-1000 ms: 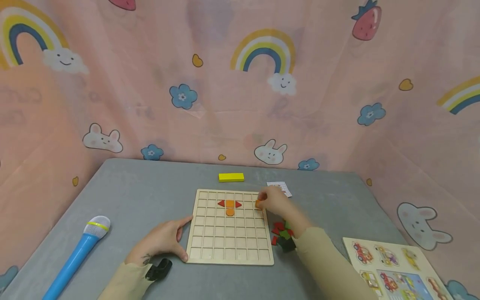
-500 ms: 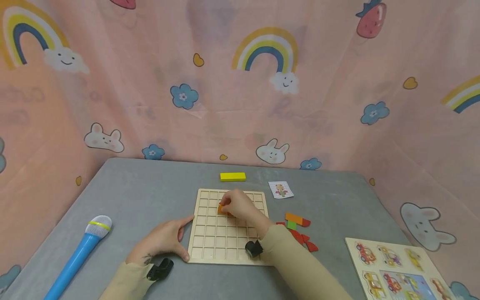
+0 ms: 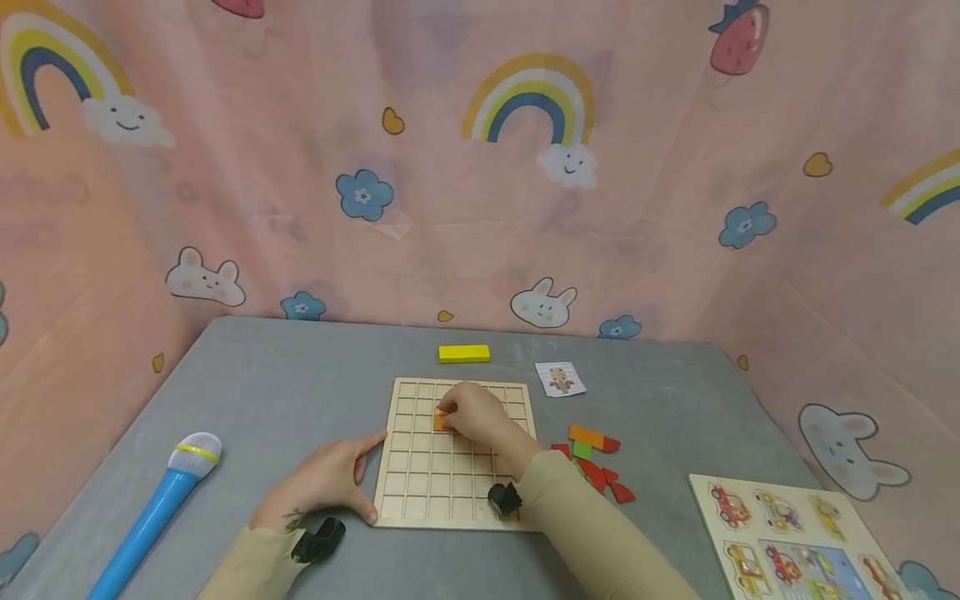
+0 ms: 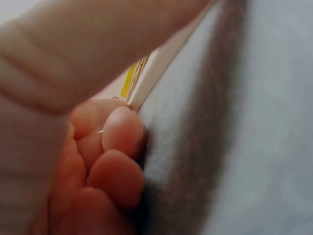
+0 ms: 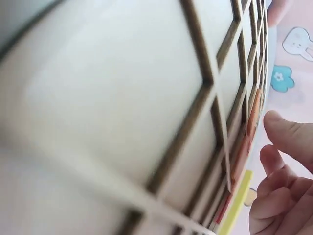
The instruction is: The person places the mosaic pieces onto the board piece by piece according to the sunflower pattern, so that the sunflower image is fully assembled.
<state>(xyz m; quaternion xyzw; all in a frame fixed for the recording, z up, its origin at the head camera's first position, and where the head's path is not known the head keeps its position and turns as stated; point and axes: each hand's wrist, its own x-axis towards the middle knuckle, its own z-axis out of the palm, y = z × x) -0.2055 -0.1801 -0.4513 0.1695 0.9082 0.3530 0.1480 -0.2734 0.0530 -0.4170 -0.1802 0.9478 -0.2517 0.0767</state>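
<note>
Beige sleeves cover both of the person's forearms, which reach in from the near side of a grey tabletop (image 3: 300, 375). The right hand (image 3: 480, 414) is over the upper middle of a wooden grid board (image 3: 420, 483), palm down, wrist low, fingers bent toward the far left. At its fingertips, on the hand's left side, an orange piece (image 3: 438, 422) shows on the board; whether the fingers pinch that piece or merely touch it, I cannot tell. In the right wrist view, orange and red colour shows along the grid near the thumb.

The left hand (image 3: 326, 477) lies at the board's left edge, thumb and forefinger spread wide, the thumb touching near the bottom corner and the forefinger touching higher up. Its other fingers are bent inward, as the left wrist view shows.

Right of the board are loose red pieces (image 3: 592, 475), a green piece (image 3: 582, 450) and a long orange piece (image 3: 587, 436). A picture card (image 3: 560, 379) lies beyond them, and a yellow block (image 3: 463, 354) sits behind the board.
</note>
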